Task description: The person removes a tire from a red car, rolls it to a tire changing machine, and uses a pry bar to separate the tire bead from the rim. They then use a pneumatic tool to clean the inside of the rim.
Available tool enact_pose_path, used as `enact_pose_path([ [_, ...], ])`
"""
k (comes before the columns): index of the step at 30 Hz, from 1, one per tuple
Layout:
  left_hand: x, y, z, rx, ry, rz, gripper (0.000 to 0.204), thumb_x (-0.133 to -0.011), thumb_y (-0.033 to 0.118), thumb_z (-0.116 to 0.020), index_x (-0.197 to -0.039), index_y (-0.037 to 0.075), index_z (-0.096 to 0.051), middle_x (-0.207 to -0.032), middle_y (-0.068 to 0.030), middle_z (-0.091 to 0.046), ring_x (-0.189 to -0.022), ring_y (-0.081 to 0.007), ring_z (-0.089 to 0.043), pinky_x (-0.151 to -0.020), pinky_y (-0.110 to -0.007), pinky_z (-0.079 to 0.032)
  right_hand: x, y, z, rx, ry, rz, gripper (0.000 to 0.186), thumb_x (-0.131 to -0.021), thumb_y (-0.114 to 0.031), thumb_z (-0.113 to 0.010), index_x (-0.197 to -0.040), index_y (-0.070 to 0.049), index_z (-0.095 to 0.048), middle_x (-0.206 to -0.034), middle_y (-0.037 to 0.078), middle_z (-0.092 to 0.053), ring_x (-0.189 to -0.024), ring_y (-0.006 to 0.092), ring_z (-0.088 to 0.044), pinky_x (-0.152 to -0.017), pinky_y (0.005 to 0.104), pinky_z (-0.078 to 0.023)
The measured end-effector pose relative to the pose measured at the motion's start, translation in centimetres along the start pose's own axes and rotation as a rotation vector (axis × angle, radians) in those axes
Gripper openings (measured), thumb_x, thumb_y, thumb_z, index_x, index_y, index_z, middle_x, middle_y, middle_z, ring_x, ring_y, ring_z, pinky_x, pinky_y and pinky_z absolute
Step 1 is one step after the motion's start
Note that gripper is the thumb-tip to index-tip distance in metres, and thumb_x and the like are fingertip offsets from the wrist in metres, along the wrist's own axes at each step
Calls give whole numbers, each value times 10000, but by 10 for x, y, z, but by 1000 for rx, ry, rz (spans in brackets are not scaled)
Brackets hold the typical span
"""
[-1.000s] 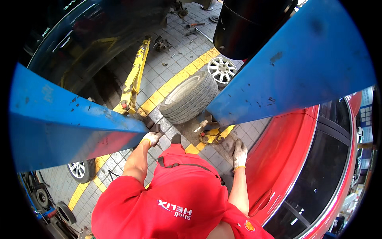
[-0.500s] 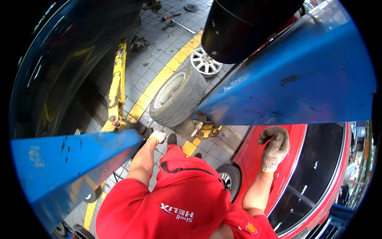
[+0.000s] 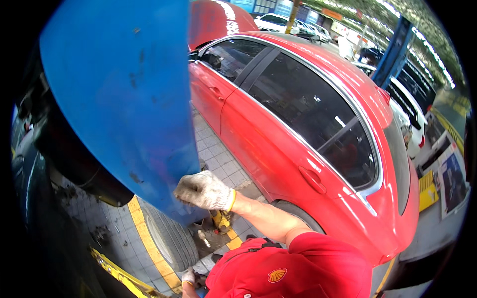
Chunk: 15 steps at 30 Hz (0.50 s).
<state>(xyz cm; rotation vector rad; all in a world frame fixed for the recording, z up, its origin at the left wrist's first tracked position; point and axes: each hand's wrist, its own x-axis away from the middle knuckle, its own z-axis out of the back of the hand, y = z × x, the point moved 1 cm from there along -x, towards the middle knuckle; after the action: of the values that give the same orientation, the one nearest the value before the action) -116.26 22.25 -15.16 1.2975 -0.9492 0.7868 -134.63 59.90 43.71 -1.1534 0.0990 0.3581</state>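
My right hand (image 3: 204, 191), in a soiled white knit glove with a yellow cuff, is raised in front of the lower end of a big blue steel beam (image 3: 124, 94). Its fingers are curled in; whether anything lies inside them is hidden, and I cannot tell if it touches the beam. Low in the picture, my gloved left hand (image 3: 188, 276) is beside a wheel with a worn tyre (image 3: 174, 238) that stands on the floor. The left fingers are too small and partly hidden to read.
A red car (image 3: 278, 154) stands close on the right. A yellow metal arm (image 3: 119, 273) lies at lower left. Beneath my right hand are a yellow metal piece (image 3: 221, 221) and a pale fitting (image 3: 203, 238). A black cylinder (image 3: 87, 164) hangs left of the beam.
My view has swung right and up, bringing the red car into the middle. My right hand has come across to the front of the blue beam. The left hand now shows near the lower edge.
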Motion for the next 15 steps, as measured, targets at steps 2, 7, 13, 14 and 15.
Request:
enact_pose_path([
  [2, 13, -15, 15, 0, 21, 47, 468, -1066, 491, -564, -1133, 44, -689, -845, -125, -678, -692, -307, -641, -637, -462, -561, 13, -3, -5, 23, 15, 71, 272, -1044, -311, -683, -1041, -55, -777, -831, 91, -775, -748, 211, -766, -703, 365, -593],
  [7, 14, 9, 26, -64, 56, -4, 540, -1071, 543, -542, -1098, 28, -702, -903, -159, -758, -653, -315, -701, -574, -431, -601, 22, -17, -3, 22, 0, 112, 288, -1048, -323, -664, -1044, -55, -769, -848, 91, -775, -810, 234, -769, -756, 379, -588],
  [13, 9, 26, 7, -44, -13, -17, 692, -1065, 571, -471, -1515, 50, -540, -1341, -246, -689, -1053, -424, -713, -879, -535, -599, 36, -15, 4, 11, -55, 48, 325, -1058, -354, -636, -1052, -54, -758, -854, 85, -775, -797, 217, -767, -746, 375, -587],
  [14, 7, 26, 1, -84, -29, -24, 685, -1067, 569, -453, -1486, 35, -544, -1368, -265, -671, -1122, -456, -691, -928, -569, -577, 41, -13, 7, -28, -53, 0, 323, -1063, -349, -636, -1052, -47, -749, -843, 73, -762, -789, 194, -753, -732, 360, -583],
  [15, 6, 24, -2, -119, -38, -30, 680, -1070, 568, -435, -1457, 21, -547, -1395, -285, -653, -1191, -487, -668, -976, -602, -554, 45, -9, 8, -73, -55, -46, 321, -1067, -344, -637, -1052, -40, -740, -833, 62, -749, -782, 172, -739, -717, 346, -579],
])
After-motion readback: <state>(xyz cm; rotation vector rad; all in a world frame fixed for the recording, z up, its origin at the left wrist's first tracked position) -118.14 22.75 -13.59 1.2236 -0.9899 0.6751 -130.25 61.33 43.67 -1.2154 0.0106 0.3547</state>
